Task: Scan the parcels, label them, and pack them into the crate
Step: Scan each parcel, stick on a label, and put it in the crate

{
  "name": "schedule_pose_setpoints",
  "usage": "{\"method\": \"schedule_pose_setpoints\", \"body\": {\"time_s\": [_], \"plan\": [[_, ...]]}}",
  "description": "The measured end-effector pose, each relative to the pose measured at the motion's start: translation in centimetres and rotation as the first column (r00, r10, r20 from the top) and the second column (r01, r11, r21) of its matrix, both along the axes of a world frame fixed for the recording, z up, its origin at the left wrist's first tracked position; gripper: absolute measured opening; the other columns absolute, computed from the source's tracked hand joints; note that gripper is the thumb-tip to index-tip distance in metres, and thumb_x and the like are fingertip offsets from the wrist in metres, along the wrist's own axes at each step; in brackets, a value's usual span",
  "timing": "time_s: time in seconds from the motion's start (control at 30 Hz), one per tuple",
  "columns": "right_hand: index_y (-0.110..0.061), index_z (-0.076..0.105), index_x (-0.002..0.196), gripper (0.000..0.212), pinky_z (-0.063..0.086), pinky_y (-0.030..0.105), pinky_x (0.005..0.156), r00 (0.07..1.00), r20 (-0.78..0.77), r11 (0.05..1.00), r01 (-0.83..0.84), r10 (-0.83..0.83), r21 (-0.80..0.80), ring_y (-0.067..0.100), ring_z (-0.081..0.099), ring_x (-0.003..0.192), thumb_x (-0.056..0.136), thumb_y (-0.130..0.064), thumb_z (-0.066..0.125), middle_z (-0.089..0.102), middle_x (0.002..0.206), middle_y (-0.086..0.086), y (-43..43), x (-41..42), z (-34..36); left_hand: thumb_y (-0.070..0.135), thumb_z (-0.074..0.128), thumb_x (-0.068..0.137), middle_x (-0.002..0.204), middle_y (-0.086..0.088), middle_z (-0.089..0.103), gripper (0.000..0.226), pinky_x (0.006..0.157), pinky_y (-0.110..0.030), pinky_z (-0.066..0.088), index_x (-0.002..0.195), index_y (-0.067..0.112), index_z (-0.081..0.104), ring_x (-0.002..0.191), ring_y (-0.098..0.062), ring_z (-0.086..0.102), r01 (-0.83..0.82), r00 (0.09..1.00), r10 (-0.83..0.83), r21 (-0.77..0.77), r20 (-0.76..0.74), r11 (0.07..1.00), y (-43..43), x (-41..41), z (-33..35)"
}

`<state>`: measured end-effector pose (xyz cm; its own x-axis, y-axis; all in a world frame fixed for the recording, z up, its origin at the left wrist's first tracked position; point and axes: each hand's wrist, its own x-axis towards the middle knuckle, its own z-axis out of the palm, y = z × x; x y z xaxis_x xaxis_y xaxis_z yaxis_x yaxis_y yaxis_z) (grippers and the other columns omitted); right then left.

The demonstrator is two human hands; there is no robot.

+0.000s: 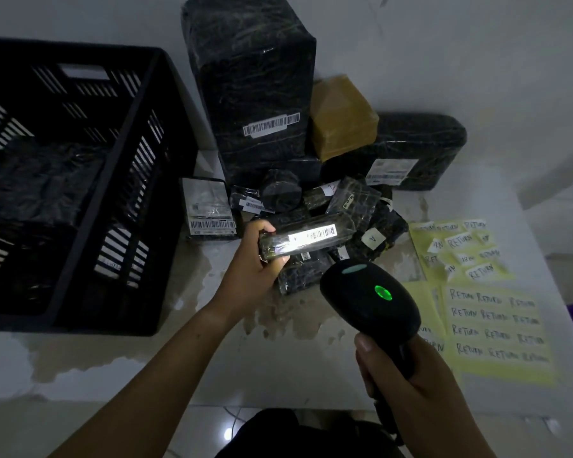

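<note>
My left hand grips one end of a long, black-wrapped parcel with a white barcode strip, held just above the pile. My right hand holds the handle of a black barcode scanner; its green light is on and its beam lights the parcel's barcode. The scanner head sits a short way below and right of the parcel. A black slatted crate stands at the left with dark wrapped parcels inside. Yellow sheets of handwritten "RETURN" labels lie at the right.
Behind the held parcel lies a heap of small black parcels. A tall black parcel, a brown parcel and a wide black parcel stand against the wall. A flat parcel lies beside the crate. The tabletop is stained.
</note>
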<state>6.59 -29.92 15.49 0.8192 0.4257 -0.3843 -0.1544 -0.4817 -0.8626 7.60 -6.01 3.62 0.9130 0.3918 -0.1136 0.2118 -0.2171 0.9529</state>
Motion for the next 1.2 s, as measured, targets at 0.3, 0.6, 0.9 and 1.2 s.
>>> {"method": "schedule_pose_setpoints", "body": {"time_s": [0.3, 0.6, 0.9, 1.2], "plan": [[-0.024, 0.058, 0.069, 0.050, 0.041, 0.016, 0.048, 0.999, 0.016, 0.999, 0.048, -0.048, 0.009, 0.009, 0.055, 0.044, 0.058, -0.072, 0.051, 0.060, 0.054, 0.008, -0.6, 0.1, 0.4, 0.003, 0.066, 0.096, 0.119, 0.008, 0.064, 0.048, 0.078, -0.018, 0.054, 0.112, 0.039, 0.039, 0.100, 0.001, 0.066, -0.009, 1.000, 0.009, -0.053, 0.008, 0.999, -0.3, -0.1, -0.2], [-0.035, 0.059, 0.067, 0.040, 0.040, 0.016, 0.050, 1.000, 0.018, 1.000, 0.015, -0.015, 0.006, 0.005, 0.055, 0.047, 0.066, -0.075, 0.055, 0.061, 0.058, 0.002, -0.4, 0.2, 0.1, 0.005, 0.068, 0.095, 0.115, 0.003, 0.065, 0.046, 0.076, -0.015, 0.051, 0.113, 0.036, 0.039, 0.097, -0.001, 0.066, -0.017, 1.000, 0.017, -0.043, 0.005, 0.999, -0.2, 0.0, -0.3], [-0.034, 0.040, 0.108, 0.026, 0.033, 0.029, 0.056, 0.938, 0.019, 0.921, -0.336, 0.346, -0.196, 0.012, 0.045, 0.056, 0.091, -0.028, 0.059, 0.052, 0.073, 0.004, 1.3, 3.2, -10.9, 0.007, 0.067, 0.096, 0.112, 0.014, 0.063, 0.043, 0.082, -0.023, 0.055, 0.121, 0.028, 0.038, 0.097, -0.006, 0.067, -0.062, 0.998, 0.061, -0.040, -0.026, 0.997, 1.5, -1.1, -0.1], [-0.018, 0.039, 0.135, 0.061, 0.044, 0.032, 0.072, 0.701, 0.122, 0.655, -0.570, 0.703, -0.496, 0.027, 0.060, 0.106, 0.084, -0.034, 0.068, 0.060, 0.123, 0.006, 7.0, 3.1, -18.4, 0.016, 0.060, 0.100, 0.103, 0.020, 0.060, 0.025, 0.082, -0.025, 0.052, 0.117, 0.023, 0.043, 0.092, 0.001, 0.060, -0.224, 0.975, 0.222, -0.147, -0.027, 0.963, 1.7, -3.7, 0.0]]}}
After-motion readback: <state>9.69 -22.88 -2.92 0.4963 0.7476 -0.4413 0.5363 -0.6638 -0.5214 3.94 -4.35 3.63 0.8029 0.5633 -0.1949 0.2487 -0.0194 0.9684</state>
